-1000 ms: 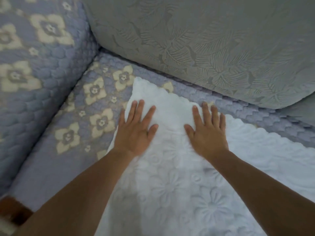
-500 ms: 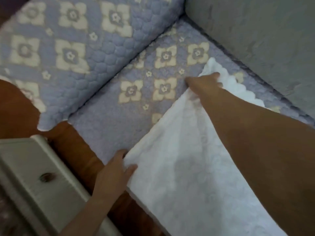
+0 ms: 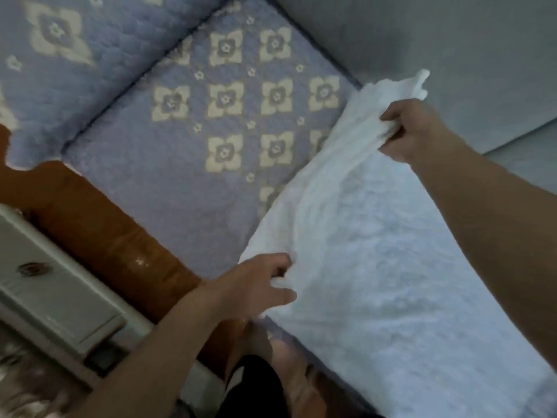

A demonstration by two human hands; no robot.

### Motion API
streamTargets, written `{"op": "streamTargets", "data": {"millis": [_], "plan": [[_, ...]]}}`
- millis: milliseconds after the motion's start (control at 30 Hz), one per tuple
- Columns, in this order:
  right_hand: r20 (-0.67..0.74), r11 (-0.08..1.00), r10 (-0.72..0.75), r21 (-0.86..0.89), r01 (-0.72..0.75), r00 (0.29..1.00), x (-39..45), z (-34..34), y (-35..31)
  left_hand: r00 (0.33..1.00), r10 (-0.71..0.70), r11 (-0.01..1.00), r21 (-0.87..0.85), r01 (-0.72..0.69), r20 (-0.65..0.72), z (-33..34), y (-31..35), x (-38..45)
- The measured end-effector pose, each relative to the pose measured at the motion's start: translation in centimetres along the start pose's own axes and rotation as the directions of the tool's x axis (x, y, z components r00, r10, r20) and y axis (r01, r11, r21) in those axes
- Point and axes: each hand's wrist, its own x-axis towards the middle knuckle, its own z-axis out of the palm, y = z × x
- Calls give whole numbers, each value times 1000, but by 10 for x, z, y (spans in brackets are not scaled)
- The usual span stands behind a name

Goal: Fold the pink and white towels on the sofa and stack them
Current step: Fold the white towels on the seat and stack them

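The white towel [image 3: 376, 267] lies across the right half of the frame on the sofa [image 3: 180, 164], its left edge lifted. The left hand [image 3: 256, 286] at lower centre pinches the near corner, and the right hand [image 3: 413, 131] at upper right grips the far corner, bunched and raised off the seat. A pale drawer unit [image 3: 51, 285] stands at lower left.

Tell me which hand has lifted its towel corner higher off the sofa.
The right hand. It grips the far corner of the white towel, bunched and raised beside the grey back cushion; the left hand pinches the near corner low at the seat edge.
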Motion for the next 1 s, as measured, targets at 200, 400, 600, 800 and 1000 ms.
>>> {"op": "streamTargets", "data": {"millis": [200, 400, 600, 800, 1000], "plan": [[-130, 1000, -8, 1, 9, 991, -55, -225, -6, 955, 16, 988, 145, -61, 297, 194, 59, 35], [-299, 979, -49, -201, -13, 953, -74, -409, 38, 978, -89, 956, 293, 30, 191, 364, 80, 41], [-314, 974, -167, -201, 106, 935, -77, -540, 79, 999, -35, 918, 395, 38, -13, 498, 88, 46], [-409, 921, -246, -380, 82, 879, -50, -622, 112, 998, 25, 859, 512, 6, -54, 582, 80, 56], [-496, 925, -234, -379, 34, 836, 3, -691, 175, 998, -48, 852, 521, 57, -30, 641, 51, 92]]}}
